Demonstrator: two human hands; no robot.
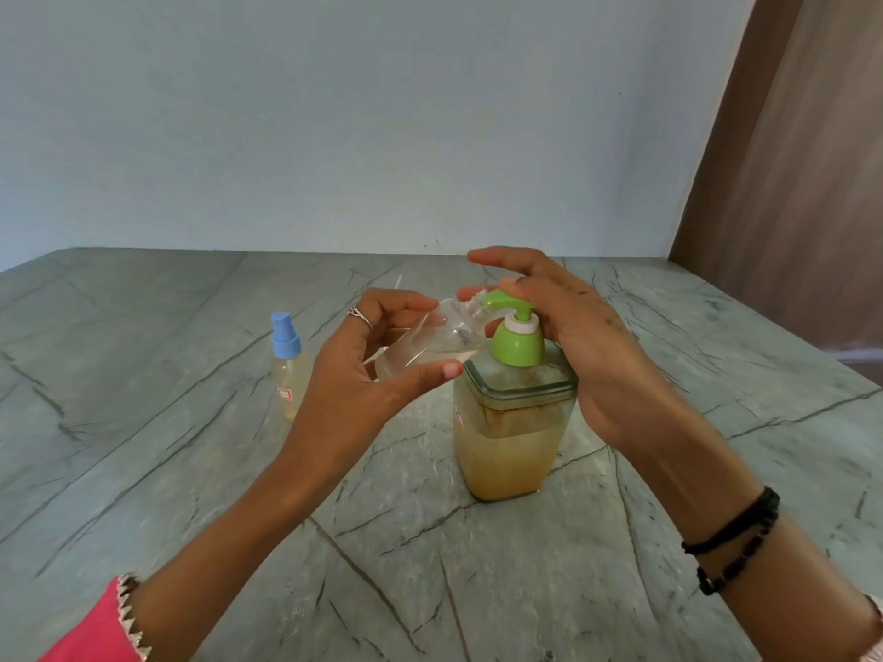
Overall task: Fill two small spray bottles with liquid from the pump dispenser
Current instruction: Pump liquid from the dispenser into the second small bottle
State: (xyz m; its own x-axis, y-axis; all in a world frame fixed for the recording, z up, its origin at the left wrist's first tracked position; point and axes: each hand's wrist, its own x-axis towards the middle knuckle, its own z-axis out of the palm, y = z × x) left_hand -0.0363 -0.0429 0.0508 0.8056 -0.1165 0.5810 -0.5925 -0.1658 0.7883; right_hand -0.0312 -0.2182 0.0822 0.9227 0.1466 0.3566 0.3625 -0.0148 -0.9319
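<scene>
A square clear pump dispenser (pixel 509 441) with yellowish liquid and a green pump head (pixel 516 334) stands mid-table. My left hand (pixel 363 375) grips a small clear uncapped spray bottle (pixel 430 344), tilted with its threaded neck right at the green spout. My right hand (pixel 568 327) rests on top of the pump head, palm beside the dispenser, fingers spread over the spout. A second small spray bottle (pixel 288 375) with a blue spray cap stands upright to the left, holding yellowish liquid.
The grey marble-patterned table (pixel 191 470) meets a pale wall at the back. A thin white tube (pixel 398 282) lies behind my left hand. A brown panel (pixel 788 183) rises at the right.
</scene>
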